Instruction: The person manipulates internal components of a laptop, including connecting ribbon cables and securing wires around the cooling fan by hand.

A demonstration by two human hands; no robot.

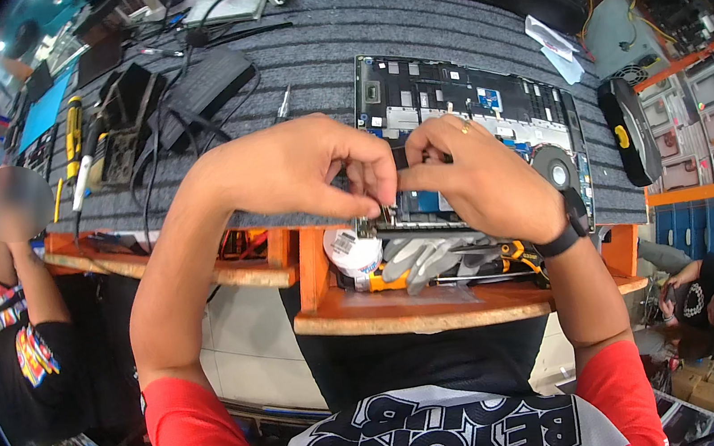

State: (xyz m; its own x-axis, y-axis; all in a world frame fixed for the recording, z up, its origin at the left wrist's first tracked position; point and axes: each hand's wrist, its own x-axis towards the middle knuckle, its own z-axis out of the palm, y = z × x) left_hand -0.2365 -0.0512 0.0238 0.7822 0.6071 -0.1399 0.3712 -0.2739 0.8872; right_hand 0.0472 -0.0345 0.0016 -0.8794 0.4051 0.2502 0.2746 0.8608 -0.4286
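Note:
An opened laptop base (521, 98) lies on the striped grey mat, its circuit board and round cooling fan (556, 173) exposed. Over its near left corner is my left hand (323, 169), thumb and fingertips pinched together around a small dark, shiny part (385, 217) whose kind I cannot make out. My right hand (481, 175) lies over the middle of the base with its fingers curled in and the thumb pointing toward the left hand. Whatever its fingertips grip is hidden. Both hands cover part of the laptop's inside.
Below the laptop's near edge, an orange wooden drawer (476, 305) holds grey gloves (425, 259), a white round container (354, 252) and yellow-black pliers (519, 256). A screwdriver (74, 129), a black box (209, 89) and cables lie left. A black-yellow case (629, 133) stands right. Other people sit at both sides.

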